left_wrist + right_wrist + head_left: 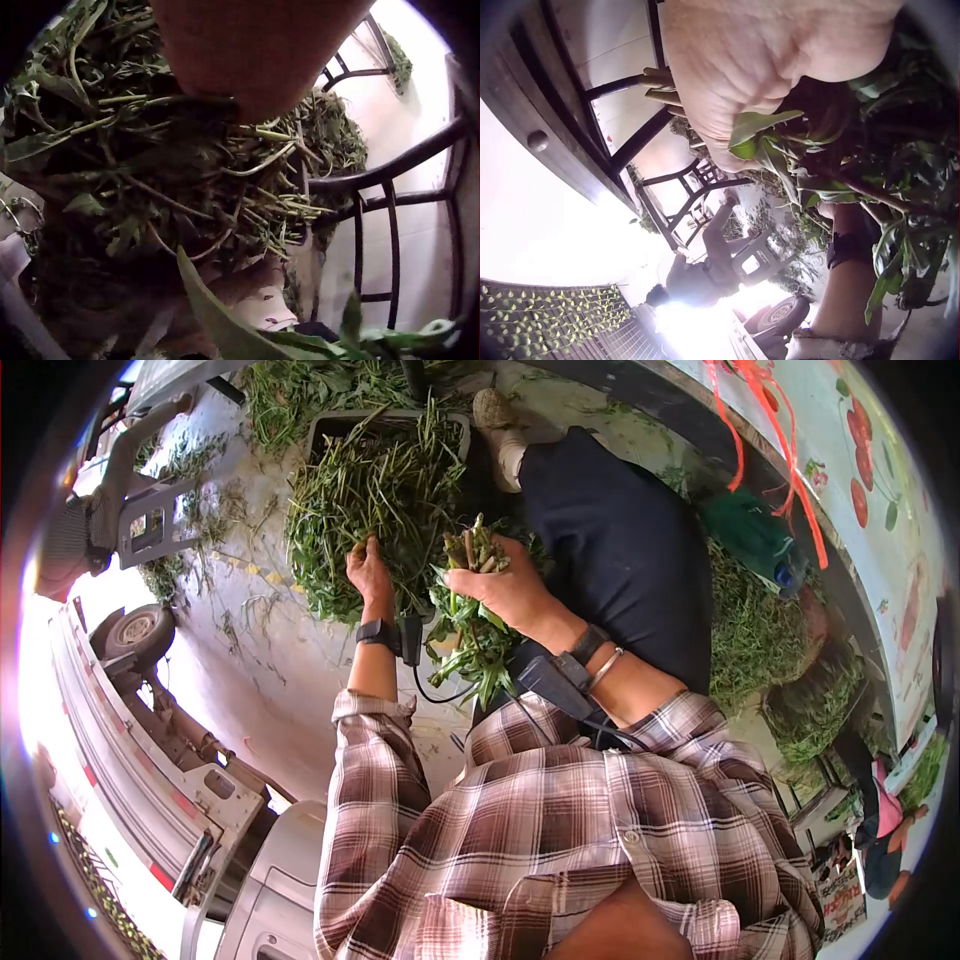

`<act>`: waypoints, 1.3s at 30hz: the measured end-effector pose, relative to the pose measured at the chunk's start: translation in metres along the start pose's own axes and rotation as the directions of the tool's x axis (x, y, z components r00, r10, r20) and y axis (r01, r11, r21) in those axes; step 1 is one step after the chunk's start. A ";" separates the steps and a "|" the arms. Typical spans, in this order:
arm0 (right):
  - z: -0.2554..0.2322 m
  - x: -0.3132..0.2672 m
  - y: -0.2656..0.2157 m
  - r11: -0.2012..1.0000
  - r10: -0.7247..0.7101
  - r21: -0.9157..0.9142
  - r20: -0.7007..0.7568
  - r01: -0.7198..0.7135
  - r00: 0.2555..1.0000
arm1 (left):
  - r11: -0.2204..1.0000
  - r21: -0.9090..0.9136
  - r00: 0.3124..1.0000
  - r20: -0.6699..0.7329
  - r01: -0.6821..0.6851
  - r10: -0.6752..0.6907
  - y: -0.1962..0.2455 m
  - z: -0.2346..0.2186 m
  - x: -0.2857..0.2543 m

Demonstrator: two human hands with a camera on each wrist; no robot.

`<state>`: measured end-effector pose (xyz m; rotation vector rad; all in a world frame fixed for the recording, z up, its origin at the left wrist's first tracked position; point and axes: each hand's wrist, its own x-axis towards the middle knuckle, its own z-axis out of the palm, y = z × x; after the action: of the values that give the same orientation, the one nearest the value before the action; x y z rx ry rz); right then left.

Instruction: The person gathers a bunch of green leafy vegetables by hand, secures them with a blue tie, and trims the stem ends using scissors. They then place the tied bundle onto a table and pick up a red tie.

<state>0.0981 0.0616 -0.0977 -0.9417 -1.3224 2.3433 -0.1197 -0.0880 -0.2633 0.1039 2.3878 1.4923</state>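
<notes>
A big pile of loose green stems (375, 500) fills a dark crate (330, 425) on the ground in front of me. My left hand (368, 568) reaches into the near edge of the pile, fingers curled down among the stems, fingertips hidden. The left wrist view shows only my palm (247, 52) over tangled greens (172, 180). My right hand (500, 588) grips a bunch of greens (470, 630), cut ends up and leaves hanging toward me. In the right wrist view my right hand (750, 82) wraps round the leafy bunch (840, 172).
My dark trouser leg (620, 550) and shoe (497, 430) lie beside the crate. Stacked bundles of greens (760, 640) and a green bag (750, 535) sit at right under red string (790, 470). A vehicle wheel (135, 630) and bumper are at left. Another person (880, 830) stands at lower right.
</notes>
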 end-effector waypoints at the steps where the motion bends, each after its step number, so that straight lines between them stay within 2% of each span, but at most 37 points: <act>1: 0.001 -0.001 -0.003 1.000 0.024 0.008 -0.003 -0.024 1.000 | 1.000 0.000 1.000 -0.004 -0.003 0.003 0.010 -0.008 -0.006; 3: 0.000 -0.002 -0.005 0.999 0.044 0.014 -0.004 -0.044 0.999 | 0.996 -0.044 0.995 0.057 -0.081 0.083 0.026 -0.020 -0.017; 5: -0.001 -0.001 0.000 1.000 0.021 -0.006 0.003 -0.021 1.000 | 0.994 -0.068 0.995 0.057 -0.081 0.085 0.036 -0.031 -0.022; 7: -0.002 0.001 0.002 1.000 0.019 0.012 0.009 -0.020 1.000 | 0.986 -0.165 1.000 0.004 0.005 -0.004 0.045 -0.040 -0.025; 9: -0.004 0.000 0.001 0.999 0.019 0.029 0.013 -0.019 1.000 | 0.982 -0.186 1.000 -0.016 -0.027 0.024 0.051 -0.042 -0.025; 11: -0.004 -0.001 -0.002 0.998 0.057 0.026 0.020 -0.058 0.998 | 0.998 -0.009 0.996 -0.059 -0.066 0.065 0.054 -0.042 -0.020; 12: -0.003 -0.001 -0.001 0.998 0.056 0.026 0.022 -0.057 0.998 | 1.000 -0.005 0.998 -0.055 -0.009 0.009 0.057 -0.039 -0.019; 13: -0.003 -0.001 0.000 0.998 0.057 0.031 0.017 -0.058 0.998 | 1.000 -0.006 0.998 -0.056 -0.010 0.009 0.061 -0.034 -0.017; 15: -0.004 -0.001 0.000 0.998 0.057 0.032 0.008 -0.057 0.998 | 0.990 0.101 0.995 -0.011 -0.096 0.097 0.065 -0.023 -0.011; 17: -0.003 -0.002 -0.001 0.997 0.062 0.037 0.005 -0.062 0.998 | 0.997 0.055 0.998 0.038 -0.060 0.058 0.067 -0.013 -0.003; 19: -0.003 -0.002 -0.001 0.998 0.057 0.033 0.001 -0.057 0.998 | 0.982 0.136 0.991 -0.002 -0.134 0.136 0.067 -0.005 0.003; 21: -0.004 -0.002 0.001 0.998 0.054 0.031 -0.006 -0.053 0.999 | 0.981 0.143 0.991 -0.002 -0.134 0.136 0.071 -0.005 0.008; 23: -0.004 0.000 0.005 0.997 0.052 0.051 -0.006 -0.052 0.999 | 0.997 0.010 0.997 -0.006 -0.077 0.077 0.077 -0.007 0.010; 25: -0.004 0.001 0.004 0.997 0.055 0.057 -0.001 -0.055 0.998 | 0.997 0.033 0.998 0.006 -0.066 0.066 0.097 -0.011 0.005; 27: -0.004 0.002 0.005 0.997 0.055 0.060 0.007 -0.056 0.998 | 0.948 -0.311 0.997 0.046 0.071 -0.060 0.119 -0.013 -0.005; 30: -0.003 0.004 0.010 0.994 0.098 0.057 -0.012 -0.097 0.995 | 0.936 -0.346 0.997 0.050 0.067 -0.052 0.160 -0.019 -0.024; 34: -0.002 0.002 -0.003 0.980 0.113 0.162 0.041 -0.118 0.993 | 0.917 -0.395 0.998 0.059 0.056 -0.035 0.202 -0.014 -0.059; 36: -0.001 0.001 -0.007 0.973 0.124 0.188 0.077 -0.137 0.989 | 0.906 -0.418 0.998 0.047 0.062 -0.047 0.207 -0.009 -0.072; 38: 0.001 0.001 -0.006 0.951 0.094 0.285 0.113 -0.123 0.989 | 0.906 -0.423 0.992 0.117 0.013 0.040 0.201 -0.006 -0.080; 39: 0.000 0.000 -0.008 0.952 0.092 0.283 0.114 -0.121 0.989 | 0.905 -0.426 0.992 0.116 0.011 0.042 0.199 -0.004 -0.086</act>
<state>0.0972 0.0658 -0.0905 -0.8327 -0.9434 2.6050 -0.0612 -0.0210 -0.0655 0.1076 1.9178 1.9177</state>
